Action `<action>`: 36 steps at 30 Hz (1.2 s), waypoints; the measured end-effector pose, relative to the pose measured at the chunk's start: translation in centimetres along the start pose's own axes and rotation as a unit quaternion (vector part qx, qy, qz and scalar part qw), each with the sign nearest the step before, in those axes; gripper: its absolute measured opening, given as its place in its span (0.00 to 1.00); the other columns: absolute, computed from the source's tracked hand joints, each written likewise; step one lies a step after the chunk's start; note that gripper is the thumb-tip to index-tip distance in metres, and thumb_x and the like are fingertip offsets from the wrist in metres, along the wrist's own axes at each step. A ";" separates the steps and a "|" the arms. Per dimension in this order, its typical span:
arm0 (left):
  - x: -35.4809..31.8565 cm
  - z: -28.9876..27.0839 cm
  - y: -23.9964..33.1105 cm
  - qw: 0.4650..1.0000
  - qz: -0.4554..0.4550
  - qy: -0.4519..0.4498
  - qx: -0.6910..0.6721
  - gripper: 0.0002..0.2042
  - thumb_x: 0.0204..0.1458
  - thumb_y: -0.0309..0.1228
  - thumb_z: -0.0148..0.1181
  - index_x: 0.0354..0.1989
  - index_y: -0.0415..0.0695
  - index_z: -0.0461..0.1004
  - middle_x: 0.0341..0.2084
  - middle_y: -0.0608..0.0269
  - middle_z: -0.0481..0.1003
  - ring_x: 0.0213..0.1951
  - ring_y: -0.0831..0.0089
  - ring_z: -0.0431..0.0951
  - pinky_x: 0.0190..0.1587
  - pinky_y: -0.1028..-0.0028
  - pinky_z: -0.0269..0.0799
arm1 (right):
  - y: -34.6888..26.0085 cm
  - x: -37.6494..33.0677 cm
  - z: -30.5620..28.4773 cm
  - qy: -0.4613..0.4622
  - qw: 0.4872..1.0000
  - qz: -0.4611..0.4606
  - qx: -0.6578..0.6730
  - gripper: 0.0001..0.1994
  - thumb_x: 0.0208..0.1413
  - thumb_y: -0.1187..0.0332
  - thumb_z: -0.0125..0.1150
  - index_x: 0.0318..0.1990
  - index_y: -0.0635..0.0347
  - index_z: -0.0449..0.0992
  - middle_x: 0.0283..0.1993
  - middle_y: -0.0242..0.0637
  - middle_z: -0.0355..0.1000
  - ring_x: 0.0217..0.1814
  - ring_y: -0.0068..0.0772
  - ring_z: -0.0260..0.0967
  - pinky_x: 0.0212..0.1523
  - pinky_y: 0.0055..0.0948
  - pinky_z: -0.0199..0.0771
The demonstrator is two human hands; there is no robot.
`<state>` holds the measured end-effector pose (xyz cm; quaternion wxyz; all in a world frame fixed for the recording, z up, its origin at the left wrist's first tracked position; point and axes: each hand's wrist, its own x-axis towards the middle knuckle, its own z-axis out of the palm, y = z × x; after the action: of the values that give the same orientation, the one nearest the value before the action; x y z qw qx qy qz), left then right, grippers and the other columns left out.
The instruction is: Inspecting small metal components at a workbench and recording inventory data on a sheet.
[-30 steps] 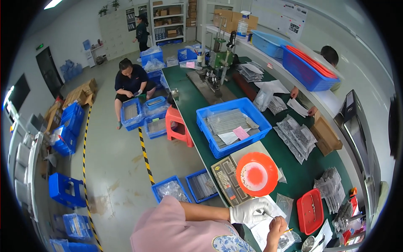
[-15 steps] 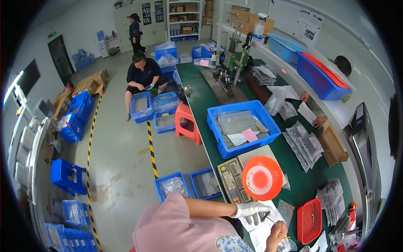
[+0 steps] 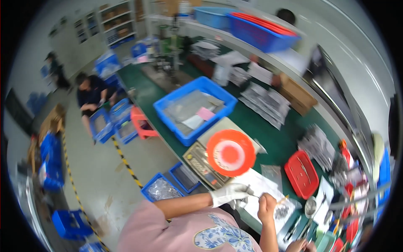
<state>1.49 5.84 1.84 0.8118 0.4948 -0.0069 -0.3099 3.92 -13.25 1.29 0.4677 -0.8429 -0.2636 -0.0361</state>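
My left hand [image 3: 230, 194], in a white glove, is closed around a small dark rod-like part [image 3: 250, 190]. My bare right hand [image 3: 267, 207] is pinched just to the right of it, and a thin rod seems to run between the two; motion blur hides its exact shape. Both hands are over white paper sheets [image 3: 251, 208] on the green table. Just beyond them stands a digital scale [image 3: 203, 167] bearing an orange-red bowl [image 3: 242, 169] with small pieces in it. A clear bag of small parts [image 3: 282, 211] lies beside my right hand.
A red tray [image 3: 311, 184] with a few small parts lies right of the papers. Farther off are a blue crate [image 3: 168, 126] of thin rods and bagged parts [image 3: 265, 103]. Another person's hands [image 3: 300, 245] show at the lower edge. A person [image 3: 90, 92] sits by floor crates.
The view has swung, so the table and its things appear farther left. My hands still hold the small part over the papers. Another person's hands now show at the lower edge.
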 end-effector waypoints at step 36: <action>0.6 -1.2 0.3 0.984 -0.131 0.101 -0.058 0.17 0.50 0.43 0.44 0.36 0.41 0.67 0.24 0.62 0.70 0.20 0.76 0.71 0.20 0.83 0.66 | -0.7 0.6 0.7 0.003 0.994 0.075 0.075 0.13 0.47 0.71 0.41 0.13 0.64 0.58 0.11 0.37 0.53 0.14 0.31 0.50 0.16 0.29 0.49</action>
<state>2.49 6.56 1.34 0.7879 0.4726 0.1583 -0.3617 4.01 -12.13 1.61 0.5320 -0.8227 -0.1999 0.0163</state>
